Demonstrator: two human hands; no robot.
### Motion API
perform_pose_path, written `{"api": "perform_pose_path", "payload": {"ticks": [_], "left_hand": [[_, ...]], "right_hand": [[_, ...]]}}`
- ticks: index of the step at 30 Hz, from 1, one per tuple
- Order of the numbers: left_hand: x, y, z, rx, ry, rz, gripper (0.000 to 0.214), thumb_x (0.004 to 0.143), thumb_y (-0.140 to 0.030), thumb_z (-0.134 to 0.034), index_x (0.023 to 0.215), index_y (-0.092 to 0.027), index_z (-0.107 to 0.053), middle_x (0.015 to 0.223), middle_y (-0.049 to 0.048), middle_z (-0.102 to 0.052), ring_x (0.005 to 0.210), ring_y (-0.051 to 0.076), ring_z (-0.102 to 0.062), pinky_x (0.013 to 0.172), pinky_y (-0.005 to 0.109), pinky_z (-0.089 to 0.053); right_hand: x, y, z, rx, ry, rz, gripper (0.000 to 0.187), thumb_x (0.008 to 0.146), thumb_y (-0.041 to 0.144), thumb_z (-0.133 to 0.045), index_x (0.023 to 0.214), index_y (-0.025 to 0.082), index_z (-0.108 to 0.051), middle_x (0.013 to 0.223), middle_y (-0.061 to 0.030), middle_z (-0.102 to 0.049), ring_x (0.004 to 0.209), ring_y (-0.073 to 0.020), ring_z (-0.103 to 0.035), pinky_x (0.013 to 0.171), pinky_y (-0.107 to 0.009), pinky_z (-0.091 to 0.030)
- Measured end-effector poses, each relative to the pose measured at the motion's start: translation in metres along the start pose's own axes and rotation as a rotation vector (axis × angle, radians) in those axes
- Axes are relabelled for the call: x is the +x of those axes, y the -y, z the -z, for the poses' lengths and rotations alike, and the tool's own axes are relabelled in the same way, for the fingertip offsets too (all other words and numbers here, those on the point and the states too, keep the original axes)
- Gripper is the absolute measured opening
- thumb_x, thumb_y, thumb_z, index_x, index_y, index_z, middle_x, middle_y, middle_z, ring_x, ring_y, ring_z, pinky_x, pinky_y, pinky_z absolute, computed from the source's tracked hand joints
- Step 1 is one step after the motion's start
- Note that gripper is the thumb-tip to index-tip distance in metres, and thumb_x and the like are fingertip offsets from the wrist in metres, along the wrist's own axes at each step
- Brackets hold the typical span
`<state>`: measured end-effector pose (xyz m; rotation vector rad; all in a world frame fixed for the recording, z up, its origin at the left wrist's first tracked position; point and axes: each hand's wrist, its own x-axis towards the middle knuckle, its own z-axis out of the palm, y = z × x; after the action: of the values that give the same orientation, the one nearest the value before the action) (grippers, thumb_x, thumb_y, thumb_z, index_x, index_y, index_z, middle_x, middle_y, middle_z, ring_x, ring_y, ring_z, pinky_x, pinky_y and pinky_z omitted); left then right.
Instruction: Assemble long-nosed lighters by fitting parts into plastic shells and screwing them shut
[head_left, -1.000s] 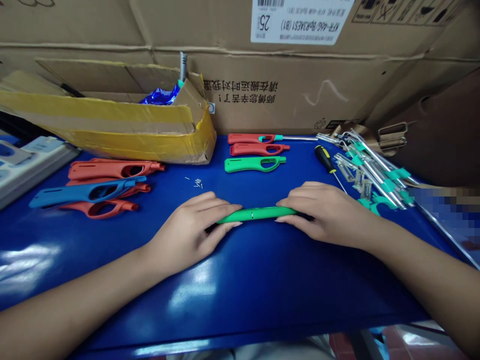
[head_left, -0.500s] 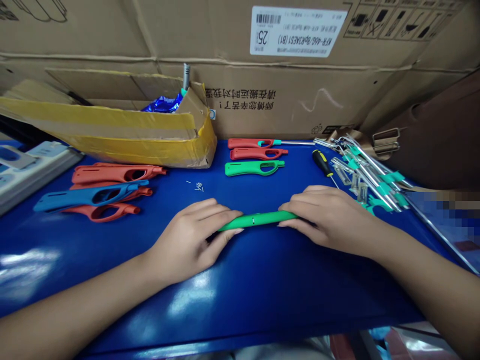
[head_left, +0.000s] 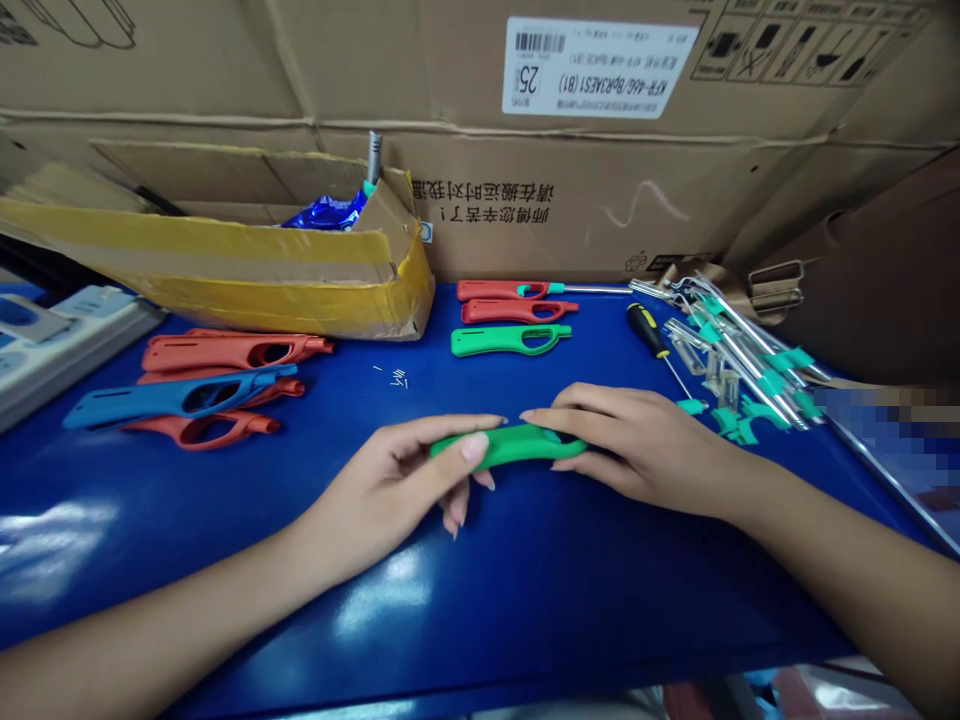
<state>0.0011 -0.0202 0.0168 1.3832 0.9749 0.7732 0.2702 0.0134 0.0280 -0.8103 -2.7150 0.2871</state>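
A green lighter casing is held just above the blue table, its broad side tilted toward me. My left hand is closed around its left end, thumb on the near face and fingers behind. At the other end, my right hand pinches the casing around its trigger loop, covering part of it. Beyond my hands lie another green lighter casing, a red lighter casing and a red lighter with a metal rod.
A blue casing rests on several red casings at left. Behind stands a taped cardboard box. A screwdriver, metal rods and teal triggers lie at right. Tiny white pins are mid-table. A power strip sits far left.
The green casing has been rolled from its narrow edge to show its broad side. My left thumb has come up onto its face, and my right fingers have shifted left along it.
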Motion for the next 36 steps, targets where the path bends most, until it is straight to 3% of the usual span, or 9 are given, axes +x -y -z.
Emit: {"api": "perform_pose_path", "payload": {"ticks": [4,7,11,17,28,36], "left_hand": [[-0.001,0.003,0.009,0.574,-0.038,-0.473,0.037,0.090,-0.025,-0.075,0.126,-0.018,-0.070,0.099,0.0047,-0.075,0.078,0.013,-0.070,0.072,0.023,-0.058],[-0.003,0.007,0.011,0.691,0.014,-0.611,0.033,0.095,-0.019,-0.069,0.128,-0.017,-0.067,0.107,0.0052,-0.072,0.093,0.013,-0.071,0.086,0.022,-0.058],[-0.003,0.011,0.008,0.675,0.072,-0.614,0.035,0.096,-0.019,-0.067,0.131,-0.018,-0.064,0.112,0.0060,-0.071,0.099,0.014,-0.071,0.089,0.022,-0.057],[-0.002,0.012,0.003,0.639,0.083,-0.577,0.025,0.098,-0.020,-0.064,0.123,-0.016,-0.066,0.108,0.0068,-0.074,0.095,0.016,-0.071,0.085,0.025,-0.058],[-0.002,0.013,-0.004,0.616,0.119,-0.534,0.024,0.097,-0.019,-0.064,0.121,-0.014,-0.068,0.103,0.0062,-0.072,0.090,0.015,-0.069,0.081,0.023,-0.056],[0.002,0.009,-0.002,0.622,0.113,-0.509,0.022,0.098,-0.019,-0.063,0.118,-0.015,-0.070,0.103,0.0051,-0.074,0.091,0.014,-0.069,0.082,0.021,-0.054]], "right_hand": [[-0.001,-0.004,-0.001,0.130,-0.017,-0.012,0.032,0.104,0.032,-0.050,0.130,0.019,-0.064,0.111,-0.0089,-0.068,0.092,-0.0178,-0.067,0.078,-0.030,-0.053],[-0.001,-0.005,-0.003,0.199,-0.003,0.015,0.032,0.103,0.034,-0.054,0.127,0.018,-0.066,0.112,-0.0087,-0.069,0.097,-0.0173,-0.067,0.083,-0.028,-0.052],[0.000,0.000,-0.006,0.239,0.041,0.033,0.035,0.102,0.039,-0.056,0.128,0.018,-0.065,0.114,-0.0091,-0.071,0.103,-0.0185,-0.068,0.089,-0.029,-0.052],[0.002,0.009,-0.006,0.338,0.101,0.009,0.025,0.106,0.029,-0.046,0.121,0.019,-0.064,0.117,-0.0081,-0.072,0.106,-0.0177,-0.066,0.092,-0.031,-0.050],[0.003,0.018,-0.018,0.077,0.110,0.007,0.036,0.108,0.041,-0.039,0.117,0.017,-0.064,0.105,-0.0080,-0.072,0.093,-0.0194,-0.067,0.079,-0.032,-0.049],[0.006,0.018,-0.016,0.096,0.124,-0.062,0.032,0.107,0.043,-0.043,0.107,0.021,-0.066,0.101,-0.0028,-0.073,0.090,-0.0177,-0.068,0.076,-0.030,-0.045]]}}
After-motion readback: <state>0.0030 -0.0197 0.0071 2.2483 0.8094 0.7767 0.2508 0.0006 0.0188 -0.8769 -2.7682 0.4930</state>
